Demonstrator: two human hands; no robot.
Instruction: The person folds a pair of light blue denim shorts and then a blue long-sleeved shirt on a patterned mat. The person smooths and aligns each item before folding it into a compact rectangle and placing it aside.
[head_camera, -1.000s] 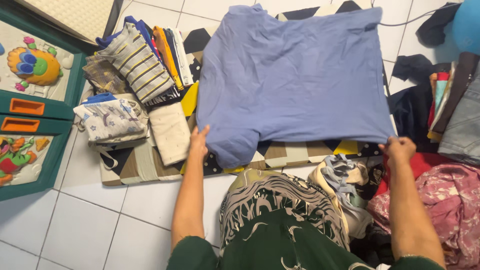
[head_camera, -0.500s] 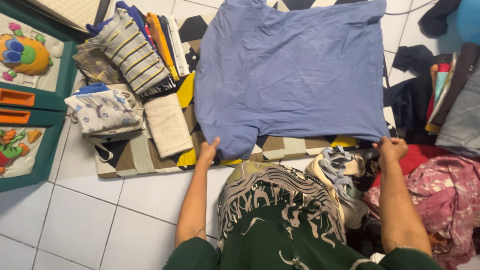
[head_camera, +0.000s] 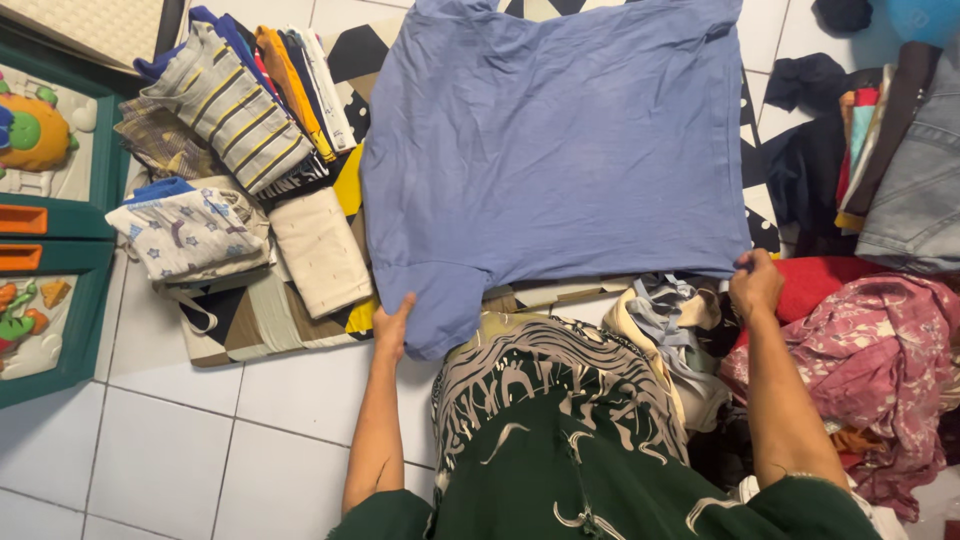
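This is a home, on the floor of a living room or a bedroom. The floor (head_camera: 170, 440) has plain white tiles, and a soft patterned mat (head_camera: 260, 325) lies on it in the middle. At the far left there is a stack of folded clothes (head_camera: 235, 100), and a few more folded pieces (head_camera: 190, 230) lie near it on the mat. At the left edge stands a child's play board (head_camera: 45, 190) in green with colourful toy shapes. On the right side there is a heap of unfolded laundry (head_camera: 860, 330), with a dark pile (head_camera: 810, 170) farther away.
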